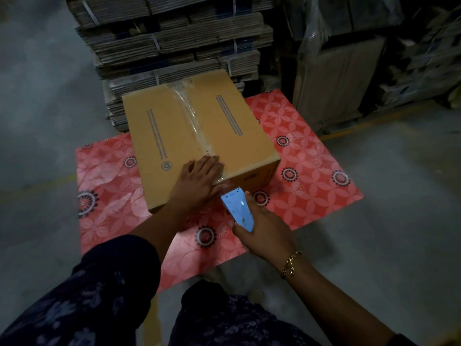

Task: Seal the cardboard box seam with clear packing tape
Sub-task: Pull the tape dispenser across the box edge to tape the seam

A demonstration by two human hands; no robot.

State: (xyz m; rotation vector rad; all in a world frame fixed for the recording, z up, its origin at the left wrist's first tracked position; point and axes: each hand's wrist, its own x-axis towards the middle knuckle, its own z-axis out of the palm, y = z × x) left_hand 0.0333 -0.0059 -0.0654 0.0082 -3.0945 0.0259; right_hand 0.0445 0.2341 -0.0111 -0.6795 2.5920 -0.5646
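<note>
- The left hand (199,179) lies flat and spread, palm down, on the near end of the cardboard box (197,138), fingers pointing toward the middle seam and gripping nothing
- Its fingertips (214,159) press on the near end of the clear packing tape (192,118), just where the strip reaches the box's front edge
- The right hand (262,231) is closed around a light blue tape dispenser (238,208), held just in front of the box's near face with its narrow end toward the left hand
- A short, glossy stretch of tape seems to run from the box edge down toward the dispenser, though blur there makes the link hard to confirm
- A gold bracelet (290,264) sits on the right wrist
- The box rests on a red floral-patterned mat (311,168) laid on the grey concrete floor (45,121), turned at a slight angle to the mat's edges
- Both top flaps are shut and the tape runs along the seam from the far edge to the near one, wrinkled and shiny at the far end
- Printed lines and a recycling mark show on the flaps either side of the seam
- Behind the box stand 2 or more strapped stacks of flattened cartons (172,41), with plastic-wrapped goods (374,46) to the right
- Dark patterned clothing (99,295) fills the lower part of the view
</note>
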